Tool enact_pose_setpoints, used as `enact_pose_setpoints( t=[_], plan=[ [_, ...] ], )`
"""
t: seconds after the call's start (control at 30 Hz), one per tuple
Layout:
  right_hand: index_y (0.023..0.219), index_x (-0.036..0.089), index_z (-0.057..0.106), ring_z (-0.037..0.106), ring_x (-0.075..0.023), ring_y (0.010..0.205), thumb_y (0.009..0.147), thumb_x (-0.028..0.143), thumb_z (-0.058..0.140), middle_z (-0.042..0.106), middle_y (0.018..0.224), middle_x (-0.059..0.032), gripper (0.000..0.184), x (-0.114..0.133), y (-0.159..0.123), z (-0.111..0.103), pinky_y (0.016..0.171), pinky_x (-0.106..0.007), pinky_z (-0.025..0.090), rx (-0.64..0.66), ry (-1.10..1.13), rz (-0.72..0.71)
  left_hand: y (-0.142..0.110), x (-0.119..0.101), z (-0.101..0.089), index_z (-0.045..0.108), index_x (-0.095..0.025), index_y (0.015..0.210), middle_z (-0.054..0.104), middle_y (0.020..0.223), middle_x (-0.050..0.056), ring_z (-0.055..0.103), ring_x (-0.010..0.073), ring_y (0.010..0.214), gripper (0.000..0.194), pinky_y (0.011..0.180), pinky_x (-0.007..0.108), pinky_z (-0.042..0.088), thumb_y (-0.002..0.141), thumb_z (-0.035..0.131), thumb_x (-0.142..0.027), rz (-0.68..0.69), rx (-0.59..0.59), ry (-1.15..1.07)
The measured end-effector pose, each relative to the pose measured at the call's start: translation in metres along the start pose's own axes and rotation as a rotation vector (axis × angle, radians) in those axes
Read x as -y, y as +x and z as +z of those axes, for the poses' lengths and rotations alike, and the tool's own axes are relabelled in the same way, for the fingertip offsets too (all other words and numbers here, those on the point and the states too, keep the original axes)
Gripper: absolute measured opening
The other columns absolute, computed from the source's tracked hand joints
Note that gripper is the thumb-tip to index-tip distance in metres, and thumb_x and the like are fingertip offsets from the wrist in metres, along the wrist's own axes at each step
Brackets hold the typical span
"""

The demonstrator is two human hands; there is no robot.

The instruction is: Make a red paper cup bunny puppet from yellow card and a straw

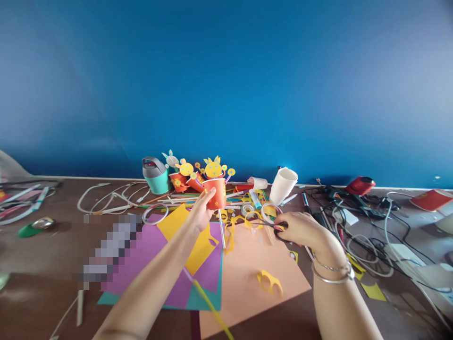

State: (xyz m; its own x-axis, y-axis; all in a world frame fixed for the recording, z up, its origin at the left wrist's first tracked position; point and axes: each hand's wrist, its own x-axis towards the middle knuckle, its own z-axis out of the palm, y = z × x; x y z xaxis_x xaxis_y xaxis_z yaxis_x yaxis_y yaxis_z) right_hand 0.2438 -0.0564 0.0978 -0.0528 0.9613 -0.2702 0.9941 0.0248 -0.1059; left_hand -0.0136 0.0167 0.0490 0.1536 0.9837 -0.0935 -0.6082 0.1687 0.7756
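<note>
My left hand [202, 212] is wrapped round a red paper cup [215, 194]. A yellow paper animal head [213, 167] with small round paws rises above the cup's rim, and a white straw [222, 231] hangs below its base. My right hand [297, 227] grips a pair of scissors [281, 225] by its dark handles, with the blades pointing left towards yellow paper scraps [229, 236]. Beneath both hands lie a peach sheet [255, 278], a yellow sheet [191, 241] and a purple sheet [141, 264]. Whether the scissor blades touch a scrap, I cannot tell.
Behind stand a teal flask [156, 182], similar red cups [178, 182] with paper animals, and white cups [283, 185]. Tape rolls [247, 210] and a glue stick [255, 199] lie near the middle. Tangled cables [371, 236] spread at right. A blue wall [226, 85] bounds the table.
</note>
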Motion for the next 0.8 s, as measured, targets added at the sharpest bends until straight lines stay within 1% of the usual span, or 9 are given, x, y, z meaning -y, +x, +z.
enact_pose_setpoints(
  t=[0.17, 0.2, 0.27, 0.33, 0.43, 0.5, 0.6, 0.7, 0.8],
  plan=[
    [0.089, 0.024, 0.069, 0.061, -0.0194, 0.074, 0.069, 0.021, 0.055, 0.068, 0.077, -0.0029, 0.024, -0.004, -0.007, -0.008, 0.062, -0.027, 0.035, -0.018, 0.062, 0.003, -0.005, -0.001, 0.005, 0.065, -0.019, 0.099, 0.07, 0.093, 0.006, 0.066, 0.0216, 0.088, 0.043, 0.077, 0.032, 0.049, 0.062, 0.079, -0.035, 0.011, 0.001, 0.04],
    [0.09, 0.024, 0.068, 0.06, -0.0177, 0.072, 0.071, 0.02, 0.054, 0.067, 0.078, -0.0025, 0.024, -0.001, -0.008, -0.009, 0.062, -0.026, 0.035, -0.012, 0.112, -0.055, -0.005, -0.001, 0.006, 0.065, -0.019, 0.1, 0.07, 0.094, 0.006, 0.066, 0.0217, 0.089, 0.044, 0.078, 0.032, 0.049, 0.062, 0.079, -0.035, 0.018, 0.001, 0.051],
    [0.094, 0.023, 0.064, 0.056, -0.014, 0.067, 0.074, 0.022, 0.053, 0.066, 0.08, -0.0013, 0.023, 0.007, -0.007, -0.008, 0.06, -0.024, 0.036, 0.033, 0.246, -0.239, -0.007, 0.0, 0.008, 0.065, -0.019, 0.101, 0.07, 0.095, 0.005, 0.065, 0.0216, 0.09, 0.046, 0.079, 0.032, 0.048, 0.061, 0.079, -0.035, 0.035, 0.016, 0.068],
    [0.094, 0.021, 0.062, 0.052, -0.0122, 0.064, 0.073, 0.026, 0.059, 0.064, 0.077, -0.0002, 0.022, 0.019, -0.003, -0.004, 0.057, -0.023, 0.035, 0.073, 0.317, -0.369, -0.009, 0.0, 0.009, 0.065, -0.02, 0.102, 0.07, 0.098, 0.005, 0.065, 0.0217, 0.091, 0.046, 0.079, 0.032, 0.048, 0.061, 0.079, -0.035, 0.04, 0.042, 0.079],
    [0.088, 0.021, 0.062, 0.045, -0.0108, 0.059, 0.066, 0.034, 0.07, 0.058, 0.067, 0.0031, 0.027, 0.034, 0.008, 0.005, 0.054, -0.022, 0.031, 0.089, 0.313, -0.387, -0.013, 0.001, 0.011, 0.064, -0.021, 0.107, 0.07, 0.101, 0.006, 0.064, 0.0231, 0.093, 0.05, 0.077, 0.032, 0.048, 0.062, 0.079, -0.036, 0.02, 0.09, 0.114],
    [0.088, 0.021, 0.062, 0.043, -0.01, 0.058, 0.066, 0.034, 0.071, 0.056, 0.066, 0.0041, 0.027, 0.04, 0.015, 0.012, 0.054, -0.022, 0.03, 0.069, 0.357, -0.402, -0.016, 0.001, 0.012, 0.062, -0.021, 0.111, 0.069, 0.102, 0.007, 0.064, 0.0238, 0.093, 0.053, 0.076, 0.032, 0.048, 0.063, 0.079, -0.036, 0.003, 0.123, 0.147],
    [0.086, 0.02, 0.064, 0.039, -0.0087, 0.057, 0.066, 0.031, 0.072, 0.052, 0.065, 0.0047, 0.024, 0.042, 0.023, 0.019, 0.053, -0.022, 0.029, 0.099, 0.436, -0.459, -0.018, 0.003, 0.012, 0.059, -0.02, 0.117, 0.069, 0.105, 0.008, 0.064, 0.0242, 0.096, 0.058, 0.078, 0.031, 0.048, 0.064, 0.078, -0.036, -0.013, 0.164, 0.173],
    [0.083, 0.019, 0.065, 0.038, -0.0087, 0.058, 0.067, 0.033, 0.073, 0.052, 0.066, 0.0042, 0.023, 0.041, 0.026, 0.022, 0.053, -0.022, 0.028, 0.156, 0.472, -0.507, -0.019, 0.006, 0.012, 0.057, -0.021, 0.121, 0.068, 0.108, 0.009, 0.062, 0.025, 0.1, 0.062, 0.08, 0.031, 0.048, 0.064, 0.078, -0.036, -0.024, 0.2, 0.18],
    [0.081, 0.019, 0.065, 0.038, -0.0086, 0.058, 0.068, 0.035, 0.072, 0.052, 0.067, 0.0038, 0.022, 0.04, 0.029, 0.024, 0.052, -0.022, 0.028, 0.168, 0.487, -0.527, -0.02, 0.008, 0.012, 0.056, -0.021, 0.122, 0.068, 0.11, 0.009, 0.062, 0.026, 0.101, 0.065, 0.081, 0.032, 0.048, 0.064, 0.079, -0.037, -0.044, 0.229, 0.194]
  ],
)
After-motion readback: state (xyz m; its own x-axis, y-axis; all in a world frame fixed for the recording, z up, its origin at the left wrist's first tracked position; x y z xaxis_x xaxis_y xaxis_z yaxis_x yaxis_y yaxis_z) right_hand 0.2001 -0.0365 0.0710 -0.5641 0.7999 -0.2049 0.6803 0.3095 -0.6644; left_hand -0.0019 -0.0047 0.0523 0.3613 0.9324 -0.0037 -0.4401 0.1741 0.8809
